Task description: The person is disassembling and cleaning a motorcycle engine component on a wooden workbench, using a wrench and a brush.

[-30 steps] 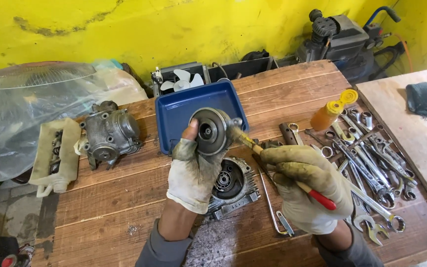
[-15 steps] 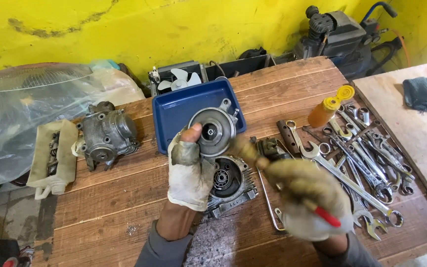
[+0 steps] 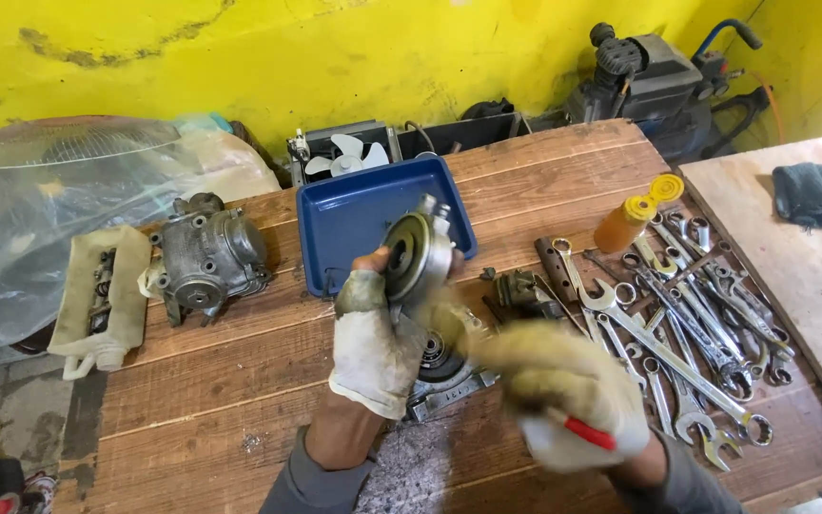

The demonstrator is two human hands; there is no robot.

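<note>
1. The left hand (image 3: 370,338), in a dirty white glove with the fingertips cut off, is closed around a round grey metal engine part (image 3: 418,252). It holds the part up in the air, over the near edge of the blue plastic tray (image 3: 354,214).

2. The right hand (image 3: 563,395), in a yellowish glove, is blurry. It is closed around a tool with a red handle (image 3: 589,433). The tip of the tool is too blurry to see, so I cannot tell if it touches the round part.

3. Below the hands, a second grey metal housing (image 3: 444,366) lies on the wooden table (image 3: 192,400). It looks open, with a round hole in the middle. So the round part seems to be off it already, and it is not back on yet. This is my guess from how things lie.

4. To the left sits a lumpy grey metal engine block (image 3: 209,257), well apart from the hands. Beside it is a cut white plastic jug (image 3: 102,300) with small bits inside.

5. To the right lies a big spread of shiny metal wrenches (image 3: 687,324), with an orange squeeze bottle (image 3: 632,217) near them.

6. A small dark metal piece (image 3: 520,290) lies just beside the right hand. The wrenches crowd that side, so there is little bare space there.
</note>
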